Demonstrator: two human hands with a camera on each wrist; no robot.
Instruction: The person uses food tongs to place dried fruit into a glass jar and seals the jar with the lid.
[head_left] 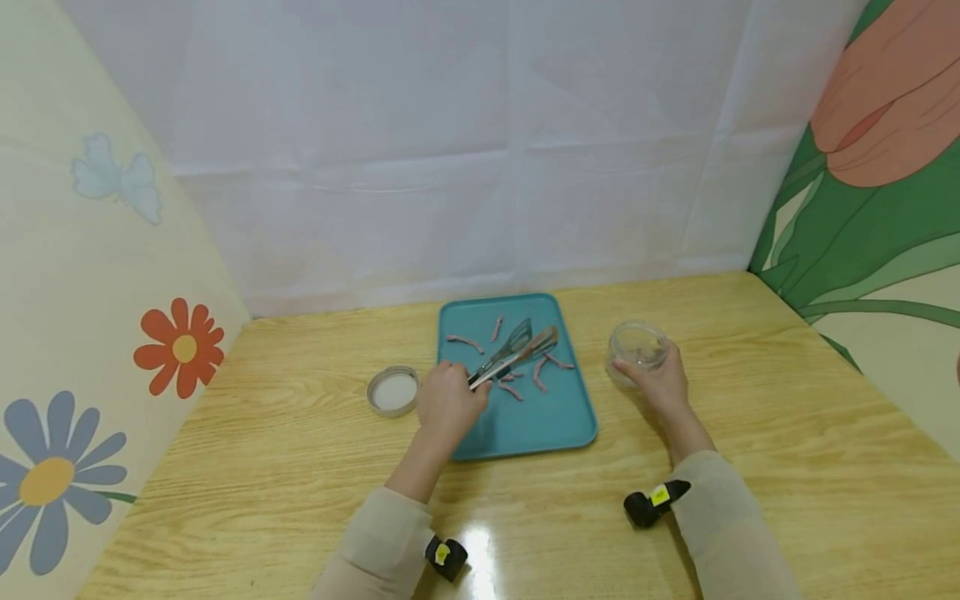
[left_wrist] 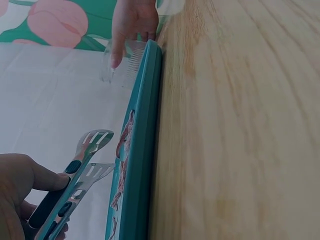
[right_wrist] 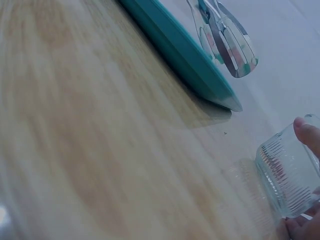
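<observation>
My left hand [head_left: 452, 400] grips metal tongs [left_wrist: 80, 172] by their dark-trimmed handles. The slotted tong heads stand apart over a blue-green tray [head_left: 525, 425], with nothing visible between them in the left wrist view. On the tray lie several thin pinkish strips [head_left: 540, 375], some close beneath the tongs. To the right of the tray, my right hand [head_left: 663, 383] holds a clear glass jar [right_wrist: 285, 170] with ribbed sides, thumb and fingers around it. The jar has no lid on and is near the tabletop.
A round lid [head_left: 393, 392] with a pale inside lies left of the tray, beside the left hand. Behind the wooden table [head_left: 300, 467] hangs a white cloth [head_left: 375, 167]. Painted flower panels border both sides.
</observation>
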